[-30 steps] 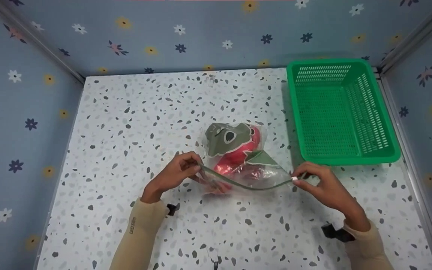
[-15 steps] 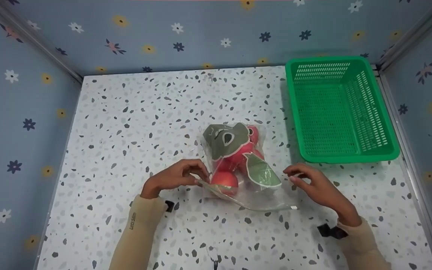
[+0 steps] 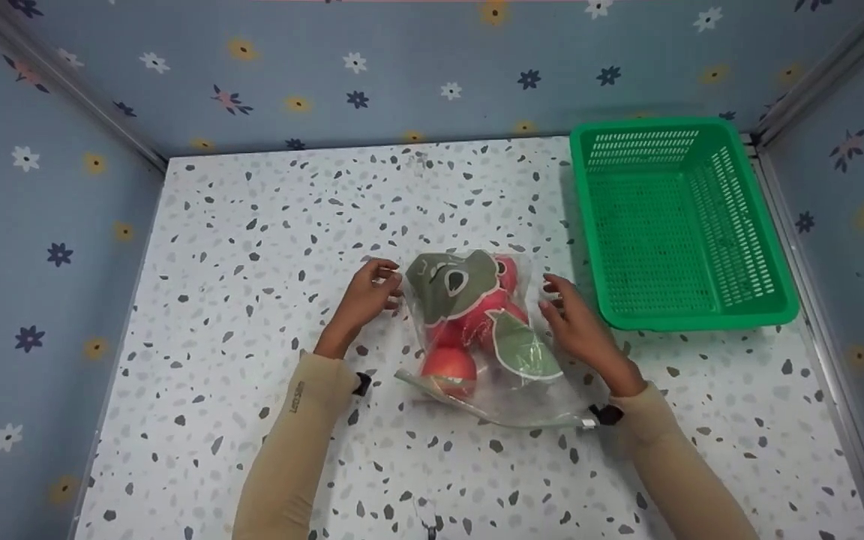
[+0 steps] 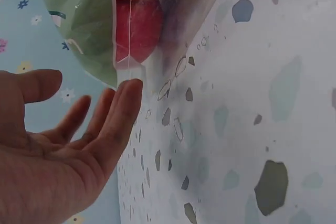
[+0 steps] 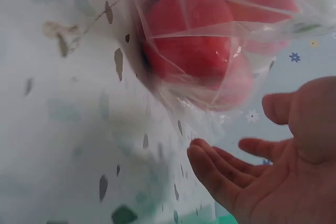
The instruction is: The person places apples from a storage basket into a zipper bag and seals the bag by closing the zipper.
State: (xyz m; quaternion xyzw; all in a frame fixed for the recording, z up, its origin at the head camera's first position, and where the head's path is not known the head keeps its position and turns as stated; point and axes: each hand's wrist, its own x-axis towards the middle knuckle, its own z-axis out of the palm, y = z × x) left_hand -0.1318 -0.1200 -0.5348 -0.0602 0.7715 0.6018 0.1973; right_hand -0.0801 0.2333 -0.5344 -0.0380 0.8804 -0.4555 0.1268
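A clear zip bag with green printed shapes lies on the speckled table, its zip edge toward the person and a white slider at its right end. Several red apples are inside, seen close up as red fruit in the right wrist view. My left hand is beside the bag's far left side, fingers relaxed, fingertips at or very near the plastic. On the other side my right hand hovers by the bag's right edge with loosely bent fingers and nothing in them.
A green plastic basket stands at the table's back right, close to the right hand. Flower-patterned walls enclose the table at the back and both sides. A small dark object sits at the front edge.
Both hands have let go of the bag's zip edge and moved away from the person to its two sides. The zip edge has dropped toward the table, and the bag lies flatter.
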